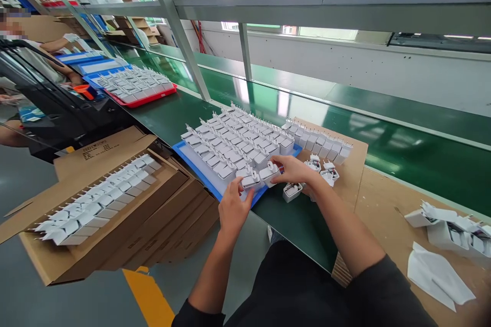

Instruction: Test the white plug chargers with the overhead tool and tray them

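Observation:
My left hand [235,207] is closed around a white plug adapter [250,180] at the near corner of a blue tray [207,183]. Right beside it, my right hand [292,169] pinches another white plug adapter [269,173] between thumb and fingers. Rows of similar white adapters [233,138], prongs upward, fill most of the tray. Under my right forearm lies an open white housing [292,192] with parts showing inside. Two more open housings [329,172] sit just past my right wrist.
A row of white adapters [320,140] stands on a cardboard sheet [355,156]. To the left, an open carton [153,199] holds more adapters. A red tray [143,101] lies farther along the green bench. White housings [450,235] sit at right; a co-worker's arm [57,45] shows far left.

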The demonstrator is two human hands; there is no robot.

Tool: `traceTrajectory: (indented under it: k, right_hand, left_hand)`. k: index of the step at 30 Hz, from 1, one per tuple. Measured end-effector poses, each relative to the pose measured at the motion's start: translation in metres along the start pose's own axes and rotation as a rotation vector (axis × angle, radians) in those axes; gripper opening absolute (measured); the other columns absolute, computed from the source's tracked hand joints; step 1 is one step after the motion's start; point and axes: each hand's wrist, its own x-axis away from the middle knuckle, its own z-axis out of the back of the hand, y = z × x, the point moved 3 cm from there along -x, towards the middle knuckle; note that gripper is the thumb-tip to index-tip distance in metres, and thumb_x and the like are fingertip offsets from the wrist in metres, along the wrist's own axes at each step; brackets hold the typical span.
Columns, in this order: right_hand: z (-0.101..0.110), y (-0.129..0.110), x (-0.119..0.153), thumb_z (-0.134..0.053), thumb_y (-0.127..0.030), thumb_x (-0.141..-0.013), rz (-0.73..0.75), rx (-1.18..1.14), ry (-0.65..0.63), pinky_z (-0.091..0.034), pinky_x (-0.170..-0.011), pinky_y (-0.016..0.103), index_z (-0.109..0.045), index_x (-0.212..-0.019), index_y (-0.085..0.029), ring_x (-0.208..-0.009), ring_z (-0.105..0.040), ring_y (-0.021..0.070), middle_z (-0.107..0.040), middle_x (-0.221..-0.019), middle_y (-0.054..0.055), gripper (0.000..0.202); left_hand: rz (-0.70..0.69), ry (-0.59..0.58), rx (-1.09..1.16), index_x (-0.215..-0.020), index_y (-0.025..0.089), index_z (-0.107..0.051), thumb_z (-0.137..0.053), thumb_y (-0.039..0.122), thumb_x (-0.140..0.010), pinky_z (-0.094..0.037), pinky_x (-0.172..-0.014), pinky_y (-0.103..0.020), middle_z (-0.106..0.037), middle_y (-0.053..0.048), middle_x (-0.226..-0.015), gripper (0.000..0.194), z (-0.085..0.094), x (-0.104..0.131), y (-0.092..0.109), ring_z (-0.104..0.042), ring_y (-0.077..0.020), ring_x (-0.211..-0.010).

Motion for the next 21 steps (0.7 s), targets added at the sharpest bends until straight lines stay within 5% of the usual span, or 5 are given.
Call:
traceTrajectory:
  k: [6,15,21]
  right_hand:
    - [0.031,0.026,-0.032,-0.07,-0.023,-0.064,0.01,0.048,0.035,-0.042,-0.075,0.026,-0.058,-0.105,-0.019,-0.085,-0.053,0.0162,-0.058,-0.098,0.002,0.043]
    - [0.024,0.037,-0.051,-0.073,-0.029,-0.066,0.011,0.165,-0.069,-0.043,-0.075,0.026,-0.063,-0.106,-0.019,-0.081,-0.058,0.0162,-0.064,-0.1,0.004,0.043]
    - [0.023,0.039,-0.047,-0.069,-0.013,-0.064,-0.006,0.29,-0.046,-0.042,-0.079,0.029,-0.064,-0.102,-0.015,-0.092,-0.057,0.023,-0.062,-0.098,0.008,0.038]
  left_hand:
    - [-0.114,0.019,-0.031,-0.111,0.022,-0.064,-0.062,0.032,-0.086,-0.042,-0.053,-0.023,-0.059,-0.006,-0.107,0.027,-0.005,-0.001,-0.002,-0.06,-0.0124,-0.069]
    - [-0.135,0.013,-0.087,-0.122,0.019,-0.058,-0.06,0.028,-0.087,-0.042,-0.05,-0.023,-0.057,-0.01,-0.111,0.036,-0.012,0.0,-0.001,-0.064,-0.0151,-0.074]
    - [-0.092,-0.028,-0.08,-0.119,0.019,-0.058,-0.058,0.028,-0.088,-0.045,-0.051,-0.024,-0.055,-0.01,-0.11,0.033,-0.017,-0.001,0.006,-0.064,-0.0152,-0.073]
